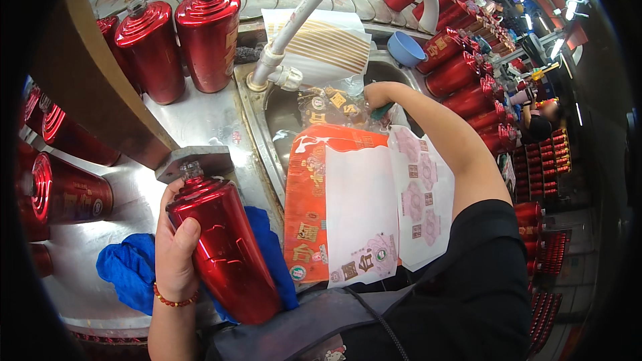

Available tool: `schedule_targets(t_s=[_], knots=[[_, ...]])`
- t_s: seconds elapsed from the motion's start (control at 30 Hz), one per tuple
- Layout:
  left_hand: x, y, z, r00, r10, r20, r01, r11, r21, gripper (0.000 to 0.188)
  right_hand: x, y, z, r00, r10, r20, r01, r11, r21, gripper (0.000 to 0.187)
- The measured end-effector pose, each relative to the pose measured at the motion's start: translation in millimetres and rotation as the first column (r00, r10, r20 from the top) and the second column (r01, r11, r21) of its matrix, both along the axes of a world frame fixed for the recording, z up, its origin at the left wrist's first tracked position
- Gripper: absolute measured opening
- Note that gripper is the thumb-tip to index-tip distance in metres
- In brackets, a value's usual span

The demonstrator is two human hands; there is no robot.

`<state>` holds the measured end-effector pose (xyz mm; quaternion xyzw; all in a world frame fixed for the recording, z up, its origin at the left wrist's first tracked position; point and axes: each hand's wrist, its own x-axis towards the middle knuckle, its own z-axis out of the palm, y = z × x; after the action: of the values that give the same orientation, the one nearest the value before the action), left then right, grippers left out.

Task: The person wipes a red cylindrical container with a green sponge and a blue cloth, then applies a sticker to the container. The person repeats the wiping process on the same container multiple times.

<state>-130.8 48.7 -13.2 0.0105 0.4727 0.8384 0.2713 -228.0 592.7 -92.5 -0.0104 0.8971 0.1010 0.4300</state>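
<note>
My left hand [175,254] is wrapped round a glossy red glass bottle [224,247], gripping it near the shoulder. The bottle leans, its clear threaded neck up and its base toward my lap. My right hand [381,95] is closed over the sink [271,117], with a small dark-green piece [381,113] showing below the fingers; its kind is hard to make out. Beside that hand, several gold-and-brown decals [328,103] lie in the water. Printed decal sheets [418,187] and an orange-red printed plastic sheet [304,227] lie over the sink's near edge.
A white curved faucet [269,67] arches over the sink. Gold-striped paper [328,47] lies behind it, near a blue bowl [406,49]. Red bottles [208,40] stand on the left; more [448,73] line the right. A brown post [100,60] slants at left. Blue cloth [127,271] lies by my left wrist.
</note>
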Motion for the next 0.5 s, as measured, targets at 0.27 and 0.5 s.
schedule_targets(t_s=[0.27,0.5], knots=[[-2,-1,-4,1.000,-0.004,-0.025,0.006,0.999,0.045,0.066,6,-43,68,0.964,-0.041,-0.264,0.141,0.919,0.369,0.028],[-3,3,3,1.000,-0.021,-0.018,0.021,0.999,0.028,0.052,20,-50,120,0.893,-0.004,-0.450,0.210,0.888,0.408,0.029]])
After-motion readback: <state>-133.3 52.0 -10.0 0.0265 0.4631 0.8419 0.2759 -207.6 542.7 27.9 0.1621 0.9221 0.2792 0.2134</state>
